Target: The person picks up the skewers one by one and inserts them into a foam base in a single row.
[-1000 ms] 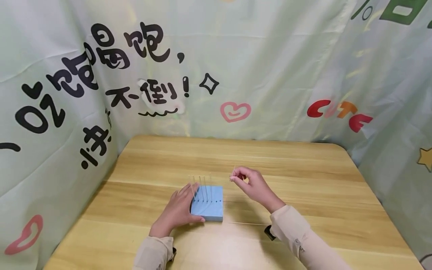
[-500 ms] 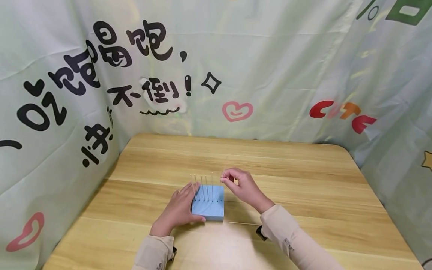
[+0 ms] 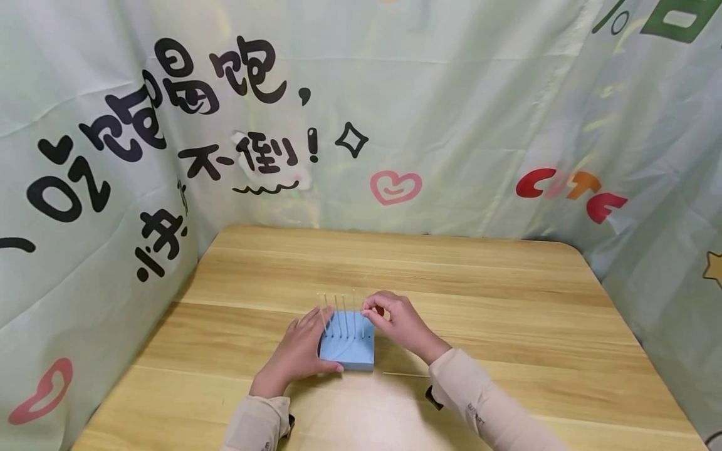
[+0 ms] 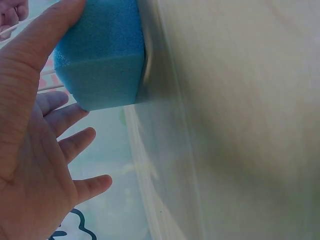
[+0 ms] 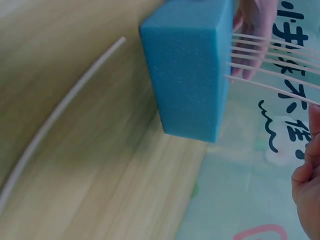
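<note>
A blue foam block [image 3: 346, 352] stands on the table, with a row of thin wooden sticks [image 3: 345, 316] upright in its top; the leftmost leans. My left hand [image 3: 296, 352] holds the block at its left side, thumb along the near face and fingers toward the far side. Between thumb and fingertips, my right hand [image 3: 402, 318] pinches another thin stick [image 5: 270, 89]. That stick's lower end meets the block's top at the right end of the row; how deep it sits I cannot tell. One small dark hole [image 3: 369, 337] shows right of it.
A loose stick [image 3: 403, 374] lies on the wooden table [image 3: 507, 300] to the right of the block, partly under the right forearm. A printed curtain [image 3: 451, 125] hangs behind the table and along both sides.
My right hand has moved left and then down with its stick, bringing the stick's lower end to the block's top. My left hand keeps its hold on the block.
</note>
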### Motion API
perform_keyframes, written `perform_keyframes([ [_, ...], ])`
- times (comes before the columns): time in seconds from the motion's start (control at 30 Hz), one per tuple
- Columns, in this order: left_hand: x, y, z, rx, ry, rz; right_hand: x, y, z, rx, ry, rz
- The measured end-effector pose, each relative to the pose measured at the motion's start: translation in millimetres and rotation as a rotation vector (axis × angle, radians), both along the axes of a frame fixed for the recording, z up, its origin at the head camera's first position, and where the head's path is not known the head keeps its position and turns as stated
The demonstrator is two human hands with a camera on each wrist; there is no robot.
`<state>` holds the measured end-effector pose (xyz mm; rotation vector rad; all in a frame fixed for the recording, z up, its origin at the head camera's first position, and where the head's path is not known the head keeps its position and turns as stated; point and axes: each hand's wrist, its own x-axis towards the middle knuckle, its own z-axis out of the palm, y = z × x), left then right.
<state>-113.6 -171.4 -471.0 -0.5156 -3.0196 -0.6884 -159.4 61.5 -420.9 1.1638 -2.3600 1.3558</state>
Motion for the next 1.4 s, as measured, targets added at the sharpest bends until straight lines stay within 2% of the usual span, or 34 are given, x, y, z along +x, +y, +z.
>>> perform_keyframes([
  [0.2, -0.1, -0.4, -0.5, -0.001, -0.008, 0.004, 2.6, -1.4, -13.2, 0.011, -0.009, 0.026],
  [0.37, 0.5, -0.9, -1.3, 0.002, -0.006, 0.006, 4.1, -1.7, -22.1, -0.017, -0.072, 0.013],
  [0.53, -0.5, -0.7, -0.7, 0.003, -0.005, 0.009, 4.8, -3.1, -24.4, -0.061, -0.111, -0.01],
  [0.83, 0.8, 0.3, -0.4, 0.007, -0.012, 0.009, 6.2, 0.4, -25.6, -0.075, -0.164, -0.044],
  [0.93, 0.7, 0.2, 0.2, 0.009, -0.011, 0.009, 9.7, 7.5, -15.7, -0.077, -0.197, -0.081],
  [1.13, 1.1, -0.1, -0.4, 0.007, -0.009, 0.004, 21.3, 34.0, 18.4, -0.061, -0.223, -0.169],
  [1.27, 1.1, 0.5, -0.3, 0.0, 0.001, -0.003, 24.6, 54.0, 25.6, -0.038, -0.214, -0.229],
  [1.4, 1.2, 0.8, 0.0, 0.004, -0.003, -0.001, 28.1, 71.6, 23.4, -0.023, -0.201, -0.264],
])
